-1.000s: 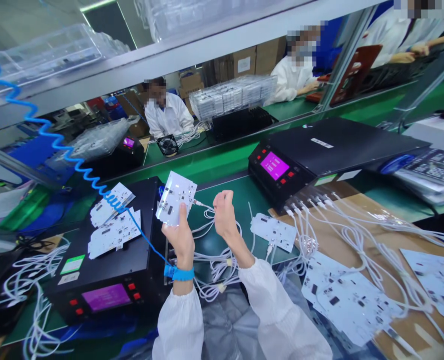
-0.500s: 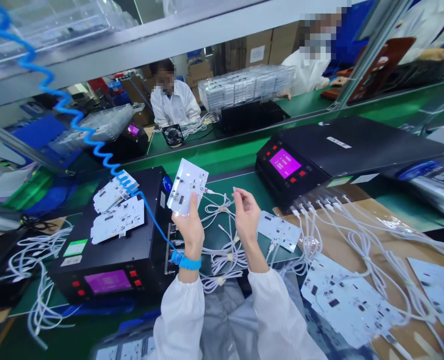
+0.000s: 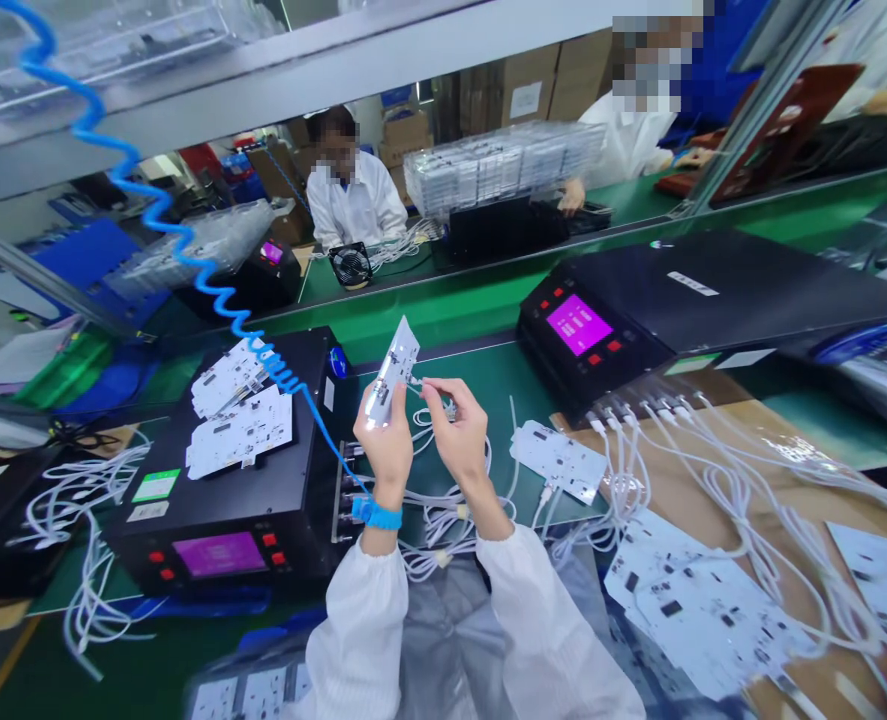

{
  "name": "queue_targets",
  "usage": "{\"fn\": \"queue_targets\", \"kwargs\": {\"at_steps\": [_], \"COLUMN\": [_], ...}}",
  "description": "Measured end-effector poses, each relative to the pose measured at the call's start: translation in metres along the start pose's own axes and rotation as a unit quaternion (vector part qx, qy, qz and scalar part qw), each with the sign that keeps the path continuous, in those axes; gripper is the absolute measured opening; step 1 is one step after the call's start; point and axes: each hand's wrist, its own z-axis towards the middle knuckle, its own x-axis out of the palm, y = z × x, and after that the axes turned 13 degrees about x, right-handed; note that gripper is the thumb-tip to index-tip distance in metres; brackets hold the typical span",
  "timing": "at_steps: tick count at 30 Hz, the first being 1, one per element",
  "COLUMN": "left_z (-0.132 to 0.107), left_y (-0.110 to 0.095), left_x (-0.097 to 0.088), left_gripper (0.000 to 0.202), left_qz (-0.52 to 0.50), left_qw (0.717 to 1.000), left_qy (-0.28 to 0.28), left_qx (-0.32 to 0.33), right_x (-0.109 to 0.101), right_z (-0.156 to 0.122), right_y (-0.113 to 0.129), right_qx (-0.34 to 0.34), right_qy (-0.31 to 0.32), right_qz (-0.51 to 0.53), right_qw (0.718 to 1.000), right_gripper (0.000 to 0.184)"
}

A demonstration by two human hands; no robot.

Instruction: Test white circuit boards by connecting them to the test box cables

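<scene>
My left hand is closed around the lower edge of a white circuit board, thumb on its face. The board is tilted so its face shows narrowly. At the board's right edge, my right hand pinches the small white plug of a cable. Whether the plug sits fully in the board, I cannot tell. A blue wrist strap circles my left wrist, joined to a coiled blue cord. Below my hands lie bundled white cables. Another circuit board with a cable attached lies right of my right hand.
A black tester box on the left carries several circuit boards. A second black box with a lit screen stands right, cables leading from its front. More boards lie at lower right. Co-workers sit across the bench behind a metal frame.
My right hand has moved left to the board's edge and now grips the cable plug there. My left hand has turned the board more edge-on.
</scene>
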Motion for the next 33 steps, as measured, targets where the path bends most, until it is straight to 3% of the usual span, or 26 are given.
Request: {"fn": "queue_targets", "kwargs": {"at_steps": [7, 26, 33], "left_z": [-0.002, -0.006, -0.003], "left_y": [0.003, 0.008, 0.007], "left_x": [-0.005, -0.007, -0.01], "left_gripper": [0.026, 0.026, 0.029], "left_qz": [0.045, 0.056, 0.06], "left_qw": [0.993, 0.986, 0.979], "left_qy": [0.069, 0.104, 0.141], "left_qx": [0.086, 0.116, 0.135], "right_x": [0.01, 0.009, 0.009], "right_z": [0.003, 0.008, 0.006], "right_y": [0.005, 0.016, 0.017], "right_qx": [-0.011, -0.029, -0.045], "right_qy": [-0.014, -0.019, -0.042], "right_qz": [0.044, -0.004, -0.034], "right_qw": [0.999, 0.999, 0.998], "right_gripper": [0.017, 0.015, 0.018]}}
